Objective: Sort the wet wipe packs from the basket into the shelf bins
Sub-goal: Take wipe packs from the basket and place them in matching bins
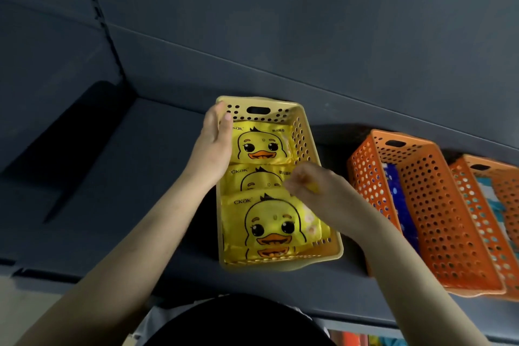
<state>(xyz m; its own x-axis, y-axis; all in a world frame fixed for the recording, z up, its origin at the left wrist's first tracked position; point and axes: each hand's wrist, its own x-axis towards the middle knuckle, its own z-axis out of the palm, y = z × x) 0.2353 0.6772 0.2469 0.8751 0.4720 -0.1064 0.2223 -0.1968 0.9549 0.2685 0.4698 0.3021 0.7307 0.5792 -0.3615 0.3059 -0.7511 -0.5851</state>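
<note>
Both my forearms reach up to the dark shelf (134, 177), over the yellow bin (304, 140) where duck-printed wipe packs (269, 222) lie in a row. My left hand (214, 143) lies along the bin's left wall, fingers straight and pressed together. My right hand (311, 191) curls over the middle pack, blurred; I cannot tell whether it pinches it

Left grip (213, 143) and right grip (317, 191) on bare forearms (134, 236) — black top (238, 323) below, pale-edged.

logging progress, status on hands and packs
left hand open at left wall of yellow bin; right hand curled over middle pack, grip blurred; nothing blocking
</note>
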